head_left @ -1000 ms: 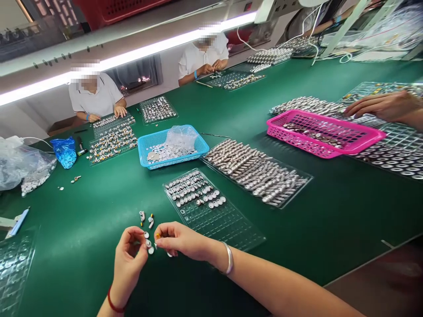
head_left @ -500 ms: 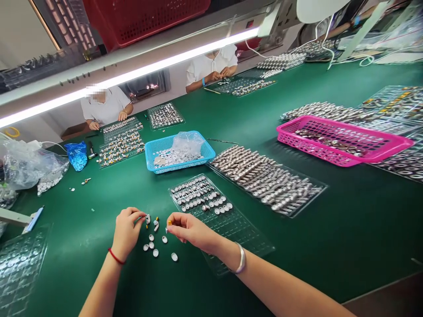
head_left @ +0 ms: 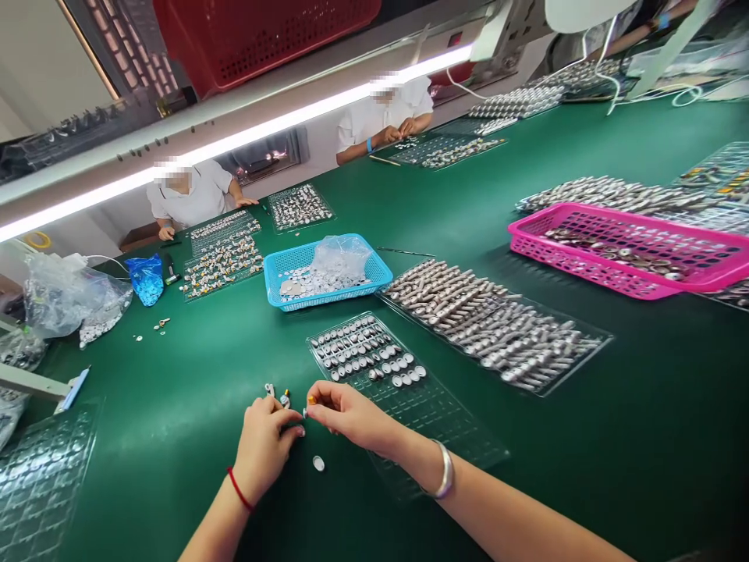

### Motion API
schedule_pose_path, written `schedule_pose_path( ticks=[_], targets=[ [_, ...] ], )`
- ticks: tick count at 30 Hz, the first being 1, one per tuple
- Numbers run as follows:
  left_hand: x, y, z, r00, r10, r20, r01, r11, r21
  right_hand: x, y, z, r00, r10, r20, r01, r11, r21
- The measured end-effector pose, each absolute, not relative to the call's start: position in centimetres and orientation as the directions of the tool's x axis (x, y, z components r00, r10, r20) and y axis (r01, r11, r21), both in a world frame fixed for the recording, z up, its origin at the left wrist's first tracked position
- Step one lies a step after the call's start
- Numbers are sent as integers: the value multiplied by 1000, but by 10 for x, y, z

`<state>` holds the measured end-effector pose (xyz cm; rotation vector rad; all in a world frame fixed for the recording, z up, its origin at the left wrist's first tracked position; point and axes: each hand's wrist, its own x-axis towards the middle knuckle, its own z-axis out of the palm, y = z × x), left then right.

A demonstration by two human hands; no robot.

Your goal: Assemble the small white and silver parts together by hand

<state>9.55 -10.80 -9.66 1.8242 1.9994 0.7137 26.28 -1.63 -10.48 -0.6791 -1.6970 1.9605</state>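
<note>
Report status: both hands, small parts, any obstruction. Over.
Right hand pinches small orange-tipped white part. Left hand at small round white disc, grip unclear. Right forearm hides part of clear plastic tray.

Small white-and-orange part: in the right hand, just beside the left.
Loose round white cap: on the green tabletop, nearer the wearer than the right hand.
Clear gridded plastic tray: under the right wrist, reaching beyond it.
Rectangular blue plastic basket: beyond that tray from the right hand.
Rectangular pink plastic basket: farther out, well right of both hands.
</note>
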Motion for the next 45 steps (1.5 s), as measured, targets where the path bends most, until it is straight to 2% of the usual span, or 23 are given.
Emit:
schedule_pose_path(
  ticks=[5,11,17,24,29,32,45],
  targets=[
    [106,-115,-95,-197,974,108,711,67,700,261,-23,-105,-759,650,-21,-25,-62,-998],
    [104,-125,-90,-263,965,21,377,82,922,261,-48,-82,-651,753,99,-24,110,-994],
    [104,-125,-91,-296,955,-16,179,72,981,261,-52,-84,-569,815,111,-105,62,-993],
    [105,-125,-97,-376,925,56,200,22,980,271,-53,-93,-600,728,332,-103,341,-935],
    [103,-125,-101,-384,914,127,275,-18,961,271,-55,-97,-574,633,519,-68,595,-801],
    [102,-126,-101,-381,909,167,324,-37,945,271,-54,-100,-568,570,593,-53,694,-718],
    [101,-127,-99,-378,900,219,388,-61,920,270,-53,-100,-598,500,626,-99,729,-677]
  ],
)
